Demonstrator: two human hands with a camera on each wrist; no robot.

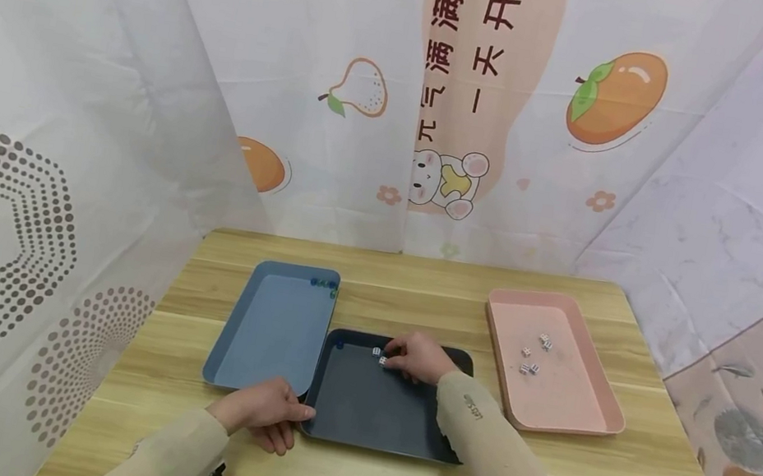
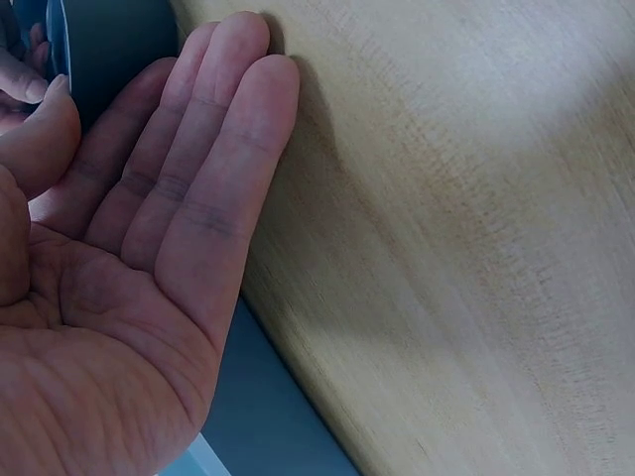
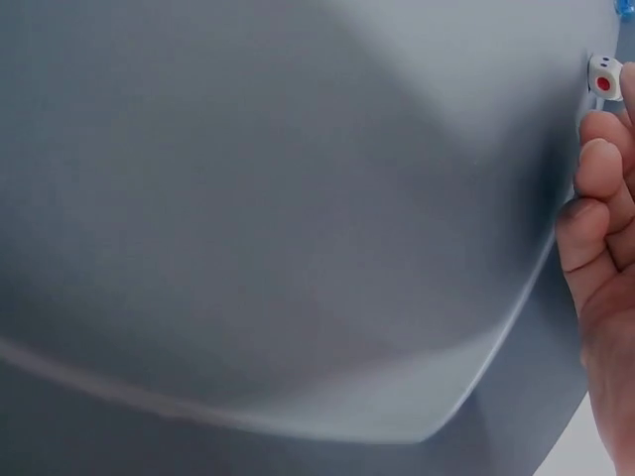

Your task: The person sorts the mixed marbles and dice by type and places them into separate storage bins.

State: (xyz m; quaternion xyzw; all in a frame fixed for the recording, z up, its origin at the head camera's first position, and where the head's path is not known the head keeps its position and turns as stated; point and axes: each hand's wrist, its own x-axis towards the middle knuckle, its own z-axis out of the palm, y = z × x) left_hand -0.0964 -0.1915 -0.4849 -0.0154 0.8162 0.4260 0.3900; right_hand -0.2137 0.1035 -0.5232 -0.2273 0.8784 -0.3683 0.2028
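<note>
A dark tray (image 1: 383, 417) lies at the middle of the table. My right hand (image 1: 418, 356) reaches over its back part, with thumb and index fingertips at a white die (image 1: 382, 361); the same view has another white die (image 1: 376, 350) just behind. In the right wrist view, a white die (image 3: 604, 79) with a red pip shows at the fingertips, the grip partly cut off by the frame edge. At the tray's front left corner, my left hand (image 1: 267, 413) pinches the rim, thumb over it and the other fingers extended outside. A small blue piece (image 1: 339, 345) lies in the back left corner.
On the left stands a blue tray (image 1: 266, 328) with several small blue and green pieces (image 1: 325, 284) in its back right corner. A pink tray (image 1: 573, 401) to the right holds several white dice (image 1: 534, 369). Printed curtains (image 1: 356, 209) hang behind the wooden table (image 1: 411, 284).
</note>
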